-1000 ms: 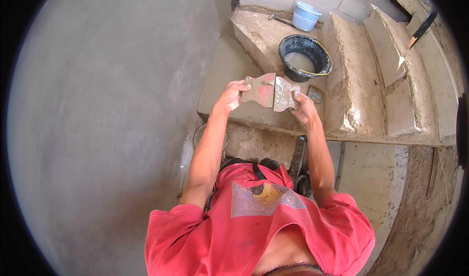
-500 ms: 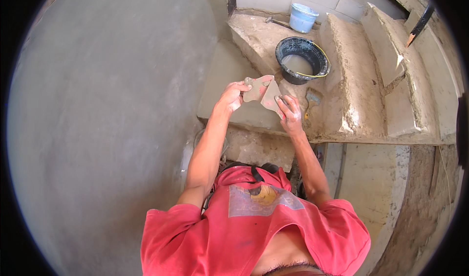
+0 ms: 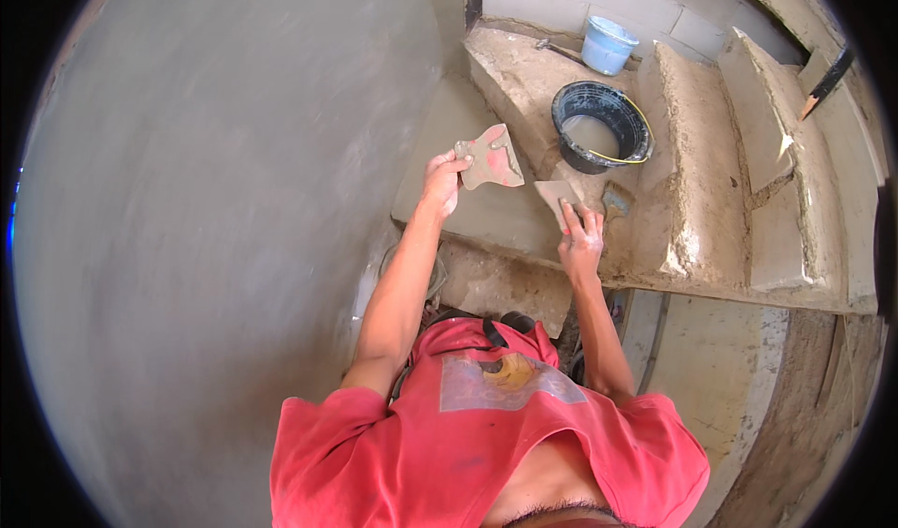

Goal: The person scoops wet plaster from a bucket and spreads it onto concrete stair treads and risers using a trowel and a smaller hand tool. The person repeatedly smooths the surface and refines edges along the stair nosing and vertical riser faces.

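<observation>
Your left hand [image 3: 441, 180] grips a mortar-smeared red scraper [image 3: 488, 165]; your right hand [image 3: 582, 235] clasps a grey-coated scraper [image 3: 554, 197] — the two apart, above the grey step [image 3: 510, 229]. Beyond sits a black bucket [image 3: 582, 158] — pale liquid inside.

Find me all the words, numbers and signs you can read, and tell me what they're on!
There are none I can read.
Red T-shirt: its printed panel may have lettering, but it is too blurred to read.
Smeared scraper in the left hand: no readable text.
Scraper plate in the right hand: none readable.
Black bucket and light-blue pail: none readable.
</observation>
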Available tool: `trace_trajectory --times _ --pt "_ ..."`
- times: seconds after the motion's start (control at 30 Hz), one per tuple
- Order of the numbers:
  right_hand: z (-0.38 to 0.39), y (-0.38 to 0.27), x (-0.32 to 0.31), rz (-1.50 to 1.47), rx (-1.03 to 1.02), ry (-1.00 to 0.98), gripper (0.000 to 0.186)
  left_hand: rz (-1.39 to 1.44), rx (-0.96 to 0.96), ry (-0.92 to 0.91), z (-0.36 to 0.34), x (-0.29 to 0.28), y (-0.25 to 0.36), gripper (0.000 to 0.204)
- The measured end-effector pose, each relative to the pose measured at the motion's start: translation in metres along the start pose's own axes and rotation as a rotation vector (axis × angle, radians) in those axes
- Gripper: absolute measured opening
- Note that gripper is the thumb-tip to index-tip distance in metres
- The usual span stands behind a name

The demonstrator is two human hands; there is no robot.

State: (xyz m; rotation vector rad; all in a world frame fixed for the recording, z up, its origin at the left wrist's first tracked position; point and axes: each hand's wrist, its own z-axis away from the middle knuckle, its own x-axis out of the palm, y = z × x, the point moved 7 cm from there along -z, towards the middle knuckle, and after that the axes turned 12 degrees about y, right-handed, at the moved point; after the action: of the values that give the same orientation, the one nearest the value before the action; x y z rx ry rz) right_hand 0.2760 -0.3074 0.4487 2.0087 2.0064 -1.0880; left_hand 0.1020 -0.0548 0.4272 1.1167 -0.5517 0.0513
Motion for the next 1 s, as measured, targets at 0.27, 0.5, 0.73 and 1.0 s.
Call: trace_trajectory --times 0.27,0.5,0.73,1.0 --pt "0.024 -0.046 0.002 -0.032 0.025 -0.158 0.063 0.005 0.114 0.267 0.02 -0.065 -0.049 0.033" --pt "0.094 -0.044 0.018 -0.017 0.181 -0.354 0.05 0.158 0.061 0.448 0.06 -0.164 -0.075 0.035" --pt "0.063 -0.064 0.045 0.048 0.115 -0.385 0.047 0.161 0.076 0.53 0.044 -0.206 -0.056 0.03" --pt "0.009 -0.111 0.079 0.195 0.244 -0.288 0.048 0.253 0.106 0.471 -0.002 -0.23 -0.034 0.03"
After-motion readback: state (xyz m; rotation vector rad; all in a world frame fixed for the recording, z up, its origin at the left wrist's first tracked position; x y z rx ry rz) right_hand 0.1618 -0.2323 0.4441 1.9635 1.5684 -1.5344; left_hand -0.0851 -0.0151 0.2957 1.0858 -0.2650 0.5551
